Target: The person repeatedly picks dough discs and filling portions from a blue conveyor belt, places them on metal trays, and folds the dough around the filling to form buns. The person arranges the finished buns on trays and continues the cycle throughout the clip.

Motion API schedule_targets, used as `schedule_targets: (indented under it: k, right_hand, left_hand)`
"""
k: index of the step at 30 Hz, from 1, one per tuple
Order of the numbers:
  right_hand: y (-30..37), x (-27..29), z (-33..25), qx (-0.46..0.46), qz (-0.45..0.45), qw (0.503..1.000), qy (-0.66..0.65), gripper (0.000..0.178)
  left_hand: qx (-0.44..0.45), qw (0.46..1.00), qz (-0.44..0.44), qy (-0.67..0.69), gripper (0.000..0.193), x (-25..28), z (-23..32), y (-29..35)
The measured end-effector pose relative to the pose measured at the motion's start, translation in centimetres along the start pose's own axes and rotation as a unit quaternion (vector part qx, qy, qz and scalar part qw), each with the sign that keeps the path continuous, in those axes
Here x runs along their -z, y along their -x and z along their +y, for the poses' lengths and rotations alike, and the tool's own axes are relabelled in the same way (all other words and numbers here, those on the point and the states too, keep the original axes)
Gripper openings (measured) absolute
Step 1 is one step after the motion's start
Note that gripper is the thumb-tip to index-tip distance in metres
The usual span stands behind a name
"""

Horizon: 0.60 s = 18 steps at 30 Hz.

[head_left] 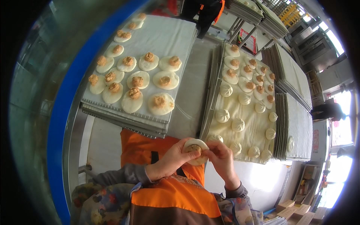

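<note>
Close to my apron, my left hand (169, 159) cups a round dough wrapper (196, 142) with brown filling in its middle, the thumb resting near the filling. The fingers of my right hand (222, 159) pinch the wrapper's right edge. On the left tray (170, 37) lie several flat dough rounds (161, 104), each topped with a lump of filling. The right tray's pale cloth (227, 139) bears several pleated buns (238, 125) in its nearer part. Farther back on it are more open filled rounds (230, 76). My fingers partly hide the held wrapper.
A metal counter (187, 97) runs between the two trays, which sit on stacks of racks. More cloth-covered tray stacks (294, 78) stand at the right. A blue edge (58, 123) curves along the left. A person in dark and orange clothing (204, 15) stands beyond. Cardboard boxes (300, 211) lie lower right.
</note>
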State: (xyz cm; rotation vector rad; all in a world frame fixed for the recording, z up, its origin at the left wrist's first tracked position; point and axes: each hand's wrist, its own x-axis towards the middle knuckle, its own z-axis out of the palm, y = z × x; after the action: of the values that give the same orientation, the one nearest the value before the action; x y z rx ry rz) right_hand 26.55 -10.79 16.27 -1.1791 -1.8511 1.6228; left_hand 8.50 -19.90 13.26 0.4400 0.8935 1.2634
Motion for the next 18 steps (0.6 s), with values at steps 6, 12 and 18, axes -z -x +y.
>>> schedule_targets:
  k: [6, 12, 18]
  right_hand:
    - [-0.6, 0.2, -1.0, 0.274, 0.015, 0.926, 0.259, 0.012]
    - [-0.2, 0.1, -1.8, 0.124, 0.021, 0.987, 0.097, 0.017]
    - [-0.7, 0.7, -2.0, 0.345, -0.021, 0.881, 0.322, 0.024]
  left_hand:
    - [-0.036, 0.999, 0.035, -0.015, 0.038, -0.1, -0.6, -0.1]
    - [-0.099, 0.986, -0.02, -0.136, 0.032, -0.2, -0.1, 0.3]
    - [0.035, 0.999, 0.001, -0.026, 0.026, 0.3, 0.6, -0.1]
